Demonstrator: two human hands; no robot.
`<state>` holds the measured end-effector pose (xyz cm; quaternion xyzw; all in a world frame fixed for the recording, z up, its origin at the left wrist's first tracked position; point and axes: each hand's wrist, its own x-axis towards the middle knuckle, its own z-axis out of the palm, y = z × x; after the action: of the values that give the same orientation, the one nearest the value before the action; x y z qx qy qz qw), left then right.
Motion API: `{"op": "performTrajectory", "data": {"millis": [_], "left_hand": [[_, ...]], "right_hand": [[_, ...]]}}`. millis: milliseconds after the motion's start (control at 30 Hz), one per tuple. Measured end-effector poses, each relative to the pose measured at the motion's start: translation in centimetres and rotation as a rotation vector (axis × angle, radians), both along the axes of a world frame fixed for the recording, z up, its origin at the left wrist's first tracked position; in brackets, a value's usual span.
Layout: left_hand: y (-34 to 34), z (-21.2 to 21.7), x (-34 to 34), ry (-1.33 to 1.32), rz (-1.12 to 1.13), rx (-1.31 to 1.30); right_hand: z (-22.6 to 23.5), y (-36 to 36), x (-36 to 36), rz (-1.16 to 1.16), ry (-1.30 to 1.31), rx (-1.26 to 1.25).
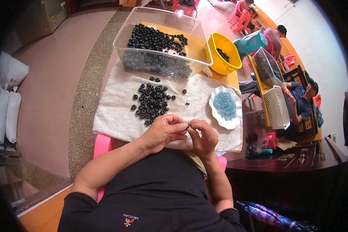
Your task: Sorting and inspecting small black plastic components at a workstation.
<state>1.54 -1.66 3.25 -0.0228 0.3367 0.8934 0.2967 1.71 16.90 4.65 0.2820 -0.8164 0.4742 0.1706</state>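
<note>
Head view: left hand [164, 131] and right hand [204, 136] meet over towel [116, 116] front edge, fingertips pinched on small dark bead [189, 126] between them. Bead pile [152, 102] just beyond; white dish [216, 112] right.

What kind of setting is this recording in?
Probably a small hand-assembly workshop: a clear bin of black rings, more on a white towel, and other people at a nearby table with baskets.

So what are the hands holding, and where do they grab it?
The left hand and right hand meet over the white towel, pinching something tiny between their fingertips. It is too small to tell what it is or which part is gripped.
</note>
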Motion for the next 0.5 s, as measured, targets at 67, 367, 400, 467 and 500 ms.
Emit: {"op": "performTrajectory", "data": {"millis": [67,367,400,467,500], "left_hand": [[0.09,-0.07,0.02,0.000,0.006,-0.003],[0.25,-0.26,-0.01,0.029,0.016,0.007],[0.25,-0.28,-0.05,0.034,0.027,0.008],[0.28,-0.38,-0.02,0.025,0.058,0.018],[0.35,-0.45,-0.01,0.015,0.085,0.030]], "right_hand": [[-0.08,-0.01,0.01,0.003,0.016,0.001],[-0.56,-0.08,-0.01,0.002,0.068,-0.032],[-0.47,-0.14,-0.04,0.005,0.091,-0.017],[-0.28,-0.35,0.09,-0.007,0.106,0.004],[-0.27,-0.42,0.19,-0.021,0.121,0.026]]}}
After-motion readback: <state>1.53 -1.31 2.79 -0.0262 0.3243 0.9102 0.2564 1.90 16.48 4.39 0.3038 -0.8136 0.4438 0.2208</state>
